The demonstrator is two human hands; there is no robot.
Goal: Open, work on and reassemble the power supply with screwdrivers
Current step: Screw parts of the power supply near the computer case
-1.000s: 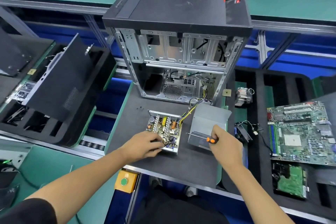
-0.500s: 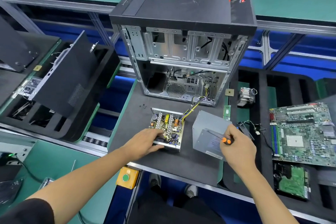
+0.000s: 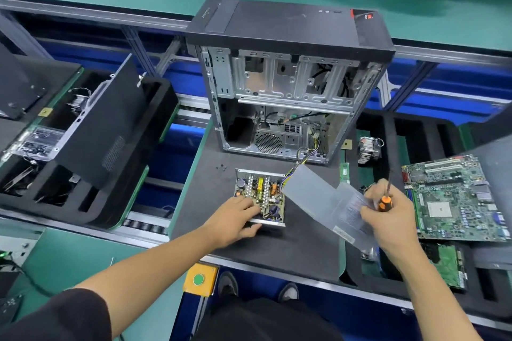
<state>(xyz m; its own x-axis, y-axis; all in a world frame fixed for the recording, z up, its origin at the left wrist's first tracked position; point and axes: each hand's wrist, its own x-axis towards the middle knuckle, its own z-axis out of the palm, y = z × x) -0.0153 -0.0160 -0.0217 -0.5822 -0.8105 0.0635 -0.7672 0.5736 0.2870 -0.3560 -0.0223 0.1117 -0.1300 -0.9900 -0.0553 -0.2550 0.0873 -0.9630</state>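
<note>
Steadying the fragile open supply (image 3: 260, 196) by its rim, the flat left hand (image 3: 238, 216) rests while the right hand (image 3: 388, 219) grips screwdriver (image 3: 385, 199) and light, stiff cover (image 3: 327, 199).

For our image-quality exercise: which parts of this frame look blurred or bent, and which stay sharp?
Head view: the metal cover in the right hand is smeared by motion blur; the open power supply under the left hand stays sharp; wide-angle distortion bends the conveyor rail.

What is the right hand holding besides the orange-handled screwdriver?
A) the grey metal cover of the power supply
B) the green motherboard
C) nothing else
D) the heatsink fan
A: the right hand grips the screwdriver and the lifted grey cover, blurred in motion.
</note>
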